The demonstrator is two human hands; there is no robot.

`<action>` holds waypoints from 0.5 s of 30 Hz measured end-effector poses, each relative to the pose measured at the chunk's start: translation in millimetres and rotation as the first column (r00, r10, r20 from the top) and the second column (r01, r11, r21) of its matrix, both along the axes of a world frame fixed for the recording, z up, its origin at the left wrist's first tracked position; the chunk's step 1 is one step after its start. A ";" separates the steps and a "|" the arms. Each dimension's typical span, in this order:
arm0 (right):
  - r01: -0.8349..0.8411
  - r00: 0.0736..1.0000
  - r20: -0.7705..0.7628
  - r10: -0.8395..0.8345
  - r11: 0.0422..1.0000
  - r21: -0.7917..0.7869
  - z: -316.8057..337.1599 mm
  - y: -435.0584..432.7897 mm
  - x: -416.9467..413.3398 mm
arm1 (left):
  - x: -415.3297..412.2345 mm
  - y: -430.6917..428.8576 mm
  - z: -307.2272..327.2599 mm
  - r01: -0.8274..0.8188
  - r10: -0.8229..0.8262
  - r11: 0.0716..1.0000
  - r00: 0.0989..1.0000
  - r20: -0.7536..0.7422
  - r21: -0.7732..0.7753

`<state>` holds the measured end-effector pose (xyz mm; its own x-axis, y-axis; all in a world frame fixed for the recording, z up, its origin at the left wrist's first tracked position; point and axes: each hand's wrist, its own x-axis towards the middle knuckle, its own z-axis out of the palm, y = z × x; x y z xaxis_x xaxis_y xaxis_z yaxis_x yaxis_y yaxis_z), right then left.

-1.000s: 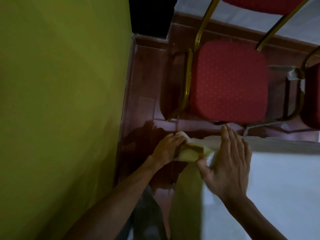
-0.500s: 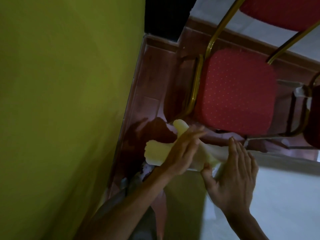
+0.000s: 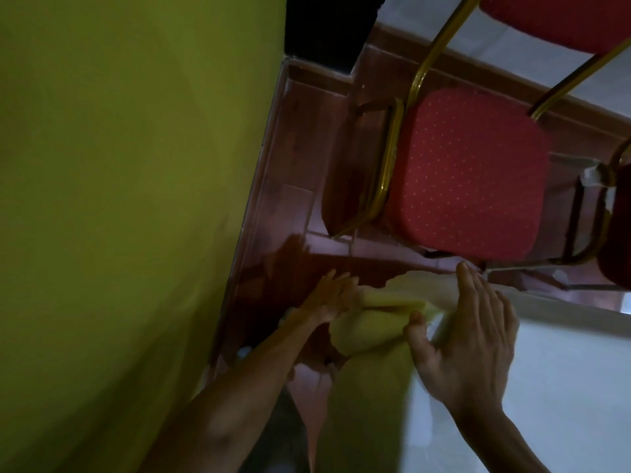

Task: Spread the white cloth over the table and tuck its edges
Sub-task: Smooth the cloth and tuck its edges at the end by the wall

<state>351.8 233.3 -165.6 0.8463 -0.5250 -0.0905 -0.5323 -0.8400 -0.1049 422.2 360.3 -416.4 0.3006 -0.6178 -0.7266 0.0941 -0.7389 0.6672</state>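
The white cloth (image 3: 553,380) covers the table top at the lower right and looks yellowish at the corner, where it bunches into a fold (image 3: 368,331) hanging over the edge. My left hand (image 3: 333,298) reaches in from below left and grips the hanging corner fold beside the table. My right hand (image 3: 467,336) lies flat on the cloth at the table corner, fingers spread and thumb pressing on the fold. The table itself is hidden under the cloth.
A yellow-green wall (image 3: 129,199) fills the left side, close to the table corner. A red padded chair (image 3: 467,175) with a gold metal frame stands just beyond the table edge, with part of another chair (image 3: 618,227) at the right. The floor (image 3: 293,186) is reddish tile.
My left hand has shifted back down to the side of the corner and the loose cloth flap is pulled in closer to the table. My right hand stays pressed on the corner.
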 end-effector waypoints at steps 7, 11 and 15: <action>-0.004 1.000 -0.006 0.004 1.000 0.003 0.2 1.1 0.4 | 9.0 -25.2 132.7 -0.394 0.327 0.799 0.919 -0.221 -0.454; -0.002 1.000 -0.014 0.002 1.000 -0.001 0.5 1.6 -1.0 | -17.1 -28.4 126.2 -0.253 0.306 0.791 0.952 0.002 -0.557; -0.003 1.000 -0.002 0.003 1.000 -0.001 -0.1 0.9 -0.8 | -31.8 -19.0 28.0 -0.076 0.112 0.973 0.981 0.157 -0.220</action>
